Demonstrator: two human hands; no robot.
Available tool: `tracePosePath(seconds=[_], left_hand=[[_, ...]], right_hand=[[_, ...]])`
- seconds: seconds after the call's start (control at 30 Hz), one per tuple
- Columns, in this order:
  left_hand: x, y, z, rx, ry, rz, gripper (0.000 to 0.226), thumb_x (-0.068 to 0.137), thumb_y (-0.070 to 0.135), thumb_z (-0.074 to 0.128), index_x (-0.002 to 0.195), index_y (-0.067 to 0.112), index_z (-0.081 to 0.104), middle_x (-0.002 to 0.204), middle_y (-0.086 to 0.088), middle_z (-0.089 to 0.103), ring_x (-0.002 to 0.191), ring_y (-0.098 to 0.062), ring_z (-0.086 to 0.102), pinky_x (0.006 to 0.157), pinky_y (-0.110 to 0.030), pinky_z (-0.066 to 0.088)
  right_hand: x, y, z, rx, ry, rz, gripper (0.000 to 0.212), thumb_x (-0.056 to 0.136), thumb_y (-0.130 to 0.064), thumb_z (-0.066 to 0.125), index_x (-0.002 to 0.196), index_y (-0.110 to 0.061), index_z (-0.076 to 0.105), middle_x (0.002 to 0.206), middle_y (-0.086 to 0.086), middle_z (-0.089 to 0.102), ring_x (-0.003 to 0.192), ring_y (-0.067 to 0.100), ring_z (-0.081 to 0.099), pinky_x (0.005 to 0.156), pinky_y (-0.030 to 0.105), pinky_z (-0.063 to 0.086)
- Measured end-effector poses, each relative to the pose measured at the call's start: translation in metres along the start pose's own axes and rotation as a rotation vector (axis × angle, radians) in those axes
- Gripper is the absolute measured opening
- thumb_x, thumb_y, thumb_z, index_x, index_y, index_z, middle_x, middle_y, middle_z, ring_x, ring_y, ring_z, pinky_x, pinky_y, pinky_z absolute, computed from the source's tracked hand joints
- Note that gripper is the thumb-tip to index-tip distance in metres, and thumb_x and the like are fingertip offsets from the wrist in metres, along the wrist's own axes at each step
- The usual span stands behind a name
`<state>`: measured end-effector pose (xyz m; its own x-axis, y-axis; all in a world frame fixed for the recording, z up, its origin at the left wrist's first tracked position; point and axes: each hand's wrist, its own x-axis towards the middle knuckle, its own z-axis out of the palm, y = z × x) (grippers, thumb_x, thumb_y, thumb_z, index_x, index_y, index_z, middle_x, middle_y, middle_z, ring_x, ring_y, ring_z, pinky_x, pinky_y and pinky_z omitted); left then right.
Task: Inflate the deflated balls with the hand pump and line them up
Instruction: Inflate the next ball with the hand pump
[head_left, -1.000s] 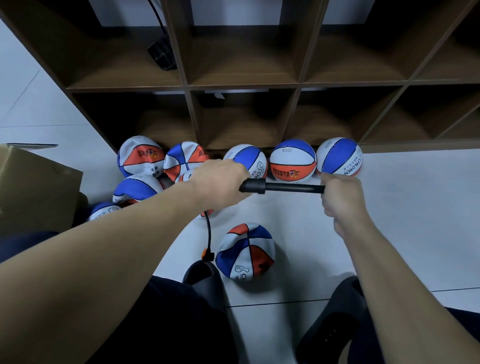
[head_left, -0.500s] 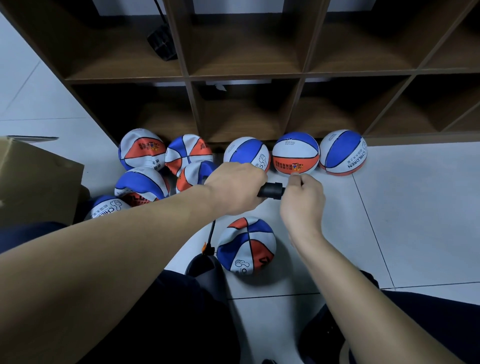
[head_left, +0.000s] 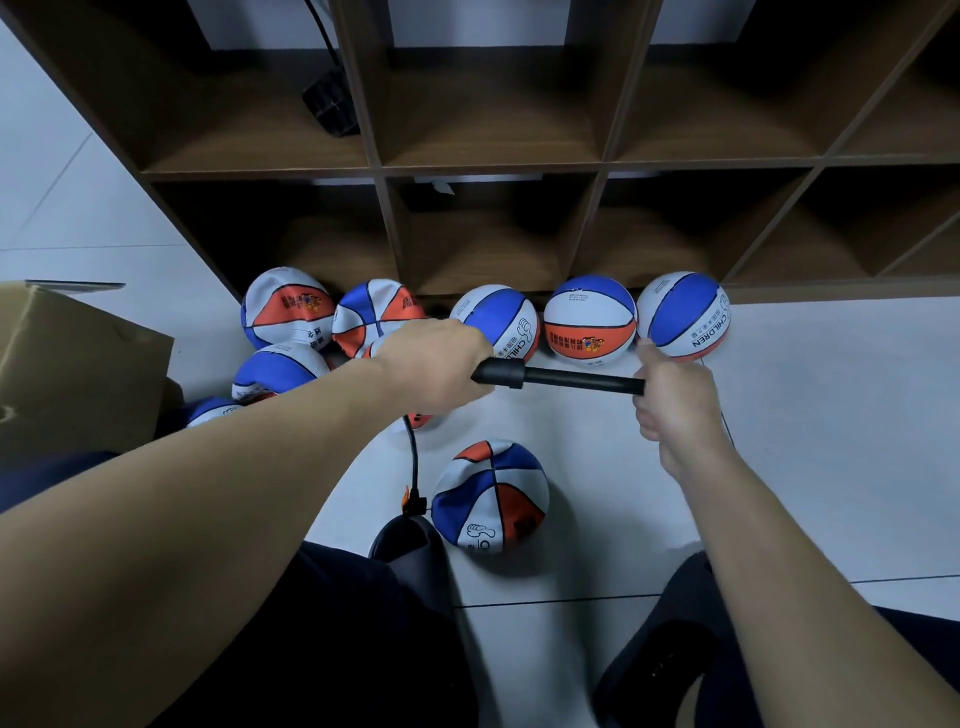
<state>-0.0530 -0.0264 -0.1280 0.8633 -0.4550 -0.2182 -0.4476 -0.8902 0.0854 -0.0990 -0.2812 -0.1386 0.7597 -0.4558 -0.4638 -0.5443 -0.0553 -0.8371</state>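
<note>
The left hand (head_left: 434, 364) grips the barrel of the hand pump (head_left: 558, 378) with fingers clenched around it, and the right hand (head_left: 670, 397) grips the handle end — the rod between them is drawn out. A black hose (head_left: 413, 457) goes down from the pump to a wrinkled ball (head_left: 491, 499) on the floor (head_left: 805, 467). Three round balls (head_left: 589, 325) stand in a row before the shelf (head_left: 493, 166), and softer ones (head_left: 285, 312) are grouped at the left, near a cardboard box (head_left: 72, 358).

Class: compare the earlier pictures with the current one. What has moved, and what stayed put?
The right hand has pulled the black hand pump's handle out rightward again after pushing it in. The left hand still grips the barrel; the hose still feeds the blue, white and orange ball on the floor.
</note>
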Motion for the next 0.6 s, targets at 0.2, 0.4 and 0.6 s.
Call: tracePosePath(seconds=[0.2,0.4,0.6], left_hand=[[-0.001,0.022,0.004,0.039,0.029,0.017,0.034,0.103,0.046,0.057,0.076,0.027,0.052,0.072,0.002,0.06,0.065,-0.02,0.059,0.053,-0.032,0.039],[-0.002,0.031,0.007,0.066,0.038,0.033,0.034,0.103,0.044,0.056,0.074,0.028,0.047,0.072,0.005,0.057,0.063,-0.02,0.057,0.054,-0.032,0.035],[-0.002,0.042,0.007,0.06,0.032,0.048,0.027,0.103,0.042,0.056,0.081,0.026,0.056,0.072,0.004,0.057,0.063,-0.019,0.056,0.053,-0.031,0.035]], right_hand=[[-0.003,0.013,0.013,-0.035,0.109,-0.089,0.041,0.098,-0.019,0.056,0.064,-0.019,0.032,0.055,-0.004,0.029,0.063,0.027,0.026,0.059,0.036,0.024],[-0.021,0.027,0.047,-0.089,0.115,-0.22,0.051,0.109,-0.029,0.05,0.061,-0.019,0.037,0.058,-0.002,0.04,0.06,0.025,0.038,0.063,0.038,0.033],[-0.037,0.024,0.063,-0.136,0.072,-0.285,0.048,0.112,-0.03,0.046,0.066,-0.017,0.043,0.068,0.001,0.051,0.064,0.022,0.045,0.06,0.036,0.033]])
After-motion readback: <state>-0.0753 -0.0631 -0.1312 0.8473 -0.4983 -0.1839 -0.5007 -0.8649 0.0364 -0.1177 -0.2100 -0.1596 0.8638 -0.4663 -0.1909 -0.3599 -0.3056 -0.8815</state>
